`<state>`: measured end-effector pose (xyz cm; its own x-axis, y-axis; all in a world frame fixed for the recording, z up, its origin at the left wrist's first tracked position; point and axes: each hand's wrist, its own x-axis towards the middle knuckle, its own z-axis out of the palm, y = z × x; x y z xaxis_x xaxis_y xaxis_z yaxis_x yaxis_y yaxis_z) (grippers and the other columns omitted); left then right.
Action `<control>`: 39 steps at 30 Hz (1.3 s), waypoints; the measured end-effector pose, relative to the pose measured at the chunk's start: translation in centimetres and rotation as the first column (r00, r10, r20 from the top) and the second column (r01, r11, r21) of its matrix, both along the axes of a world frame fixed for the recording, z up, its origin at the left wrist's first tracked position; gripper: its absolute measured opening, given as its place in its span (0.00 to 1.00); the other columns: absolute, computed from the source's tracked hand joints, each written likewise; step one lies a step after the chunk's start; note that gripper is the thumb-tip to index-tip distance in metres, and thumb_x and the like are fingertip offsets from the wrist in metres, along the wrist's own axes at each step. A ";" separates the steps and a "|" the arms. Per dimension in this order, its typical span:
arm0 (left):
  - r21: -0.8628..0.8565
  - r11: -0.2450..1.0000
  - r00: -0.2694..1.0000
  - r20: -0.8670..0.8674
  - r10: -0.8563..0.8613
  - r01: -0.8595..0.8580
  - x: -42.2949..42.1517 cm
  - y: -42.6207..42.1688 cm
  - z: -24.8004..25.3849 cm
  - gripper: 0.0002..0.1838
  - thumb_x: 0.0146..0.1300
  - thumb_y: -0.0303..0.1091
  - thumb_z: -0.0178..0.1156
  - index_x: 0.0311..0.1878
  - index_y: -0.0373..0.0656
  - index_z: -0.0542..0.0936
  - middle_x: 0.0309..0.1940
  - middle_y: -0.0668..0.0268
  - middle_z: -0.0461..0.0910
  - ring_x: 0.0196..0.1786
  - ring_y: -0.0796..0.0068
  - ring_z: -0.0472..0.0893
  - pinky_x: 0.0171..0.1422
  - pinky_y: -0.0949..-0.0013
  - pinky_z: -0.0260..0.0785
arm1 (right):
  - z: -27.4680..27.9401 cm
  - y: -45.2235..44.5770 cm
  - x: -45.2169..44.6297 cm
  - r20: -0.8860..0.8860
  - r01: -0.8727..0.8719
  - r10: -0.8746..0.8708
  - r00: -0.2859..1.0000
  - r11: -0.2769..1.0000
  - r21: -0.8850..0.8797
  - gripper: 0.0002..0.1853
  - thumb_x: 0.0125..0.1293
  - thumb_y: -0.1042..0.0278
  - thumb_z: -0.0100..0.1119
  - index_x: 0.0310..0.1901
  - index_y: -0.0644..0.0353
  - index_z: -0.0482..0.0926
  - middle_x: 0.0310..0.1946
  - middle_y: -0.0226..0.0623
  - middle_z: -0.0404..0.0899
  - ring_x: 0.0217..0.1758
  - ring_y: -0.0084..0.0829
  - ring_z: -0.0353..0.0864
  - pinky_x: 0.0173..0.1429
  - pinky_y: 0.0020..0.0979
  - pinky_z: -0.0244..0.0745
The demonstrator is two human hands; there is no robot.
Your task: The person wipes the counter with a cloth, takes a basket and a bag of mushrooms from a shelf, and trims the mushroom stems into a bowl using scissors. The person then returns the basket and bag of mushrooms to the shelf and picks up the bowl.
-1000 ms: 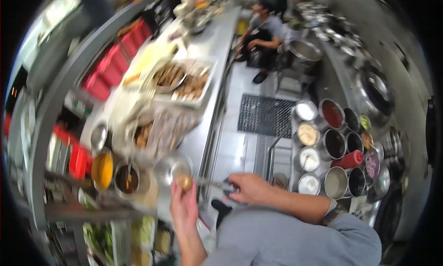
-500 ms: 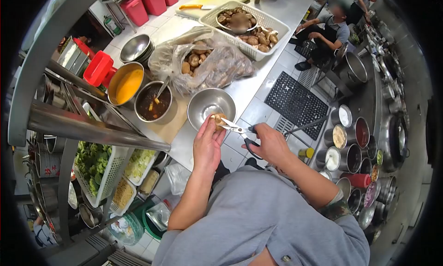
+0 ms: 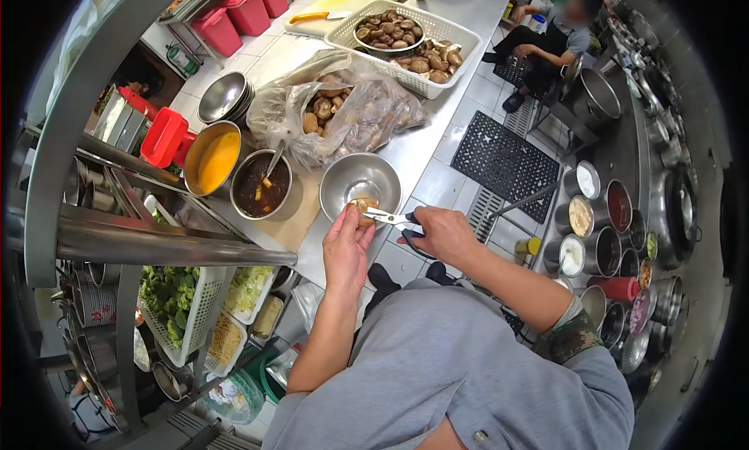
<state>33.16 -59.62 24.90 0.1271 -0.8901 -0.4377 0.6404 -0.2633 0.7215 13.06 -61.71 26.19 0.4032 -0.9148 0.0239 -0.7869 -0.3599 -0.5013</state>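
Observation:
Between its fingertips my left hand (image 3: 347, 251) holds a brown mushroom (image 3: 364, 207) over the near rim of a steel bowl (image 3: 339, 169). My right hand (image 3: 443, 233) grips black-handled scissors (image 3: 396, 219), whose blades point left and touch the mushroom; whether they are fully closed I cannot tell. Just beyond the bowl lies a clear plastic bag (image 3: 374, 118) of mushrooms. Behind it a white basket (image 3: 462, 33) holds more mushrooms, some in a round metal bowl (image 3: 421, 40).
Left of the bowl stand a pot of dark sauce (image 3: 253, 189) and a pot of orange liquid (image 3: 217, 160). A metal rail (image 3: 172, 239) crosses at the left. Sauce pots (image 3: 608, 247) line the right. A seated person (image 3: 546, 48) is at the back right.
The view was blurred and turned a second ago and is now steady. Since then the scissors have come up to the mushroom, which stays in my left hand.

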 end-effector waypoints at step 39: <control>-0.048 0.994 0.981 0.173 -0.084 0.094 -0.6 -8.5 1.9 0.20 0.75 0.29 0.52 0.67 0.35 0.70 0.56 0.60 0.78 0.56 0.72 0.81 0.57 0.69 0.76 | 0.6 -9.6 -3.1 0.580 -0.135 -0.540 0.610 0.651 0.747 0.17 0.66 0.52 0.69 0.37 0.59 0.79 0.25 0.26 0.77 0.27 0.18 0.75 0.33 0.23 0.69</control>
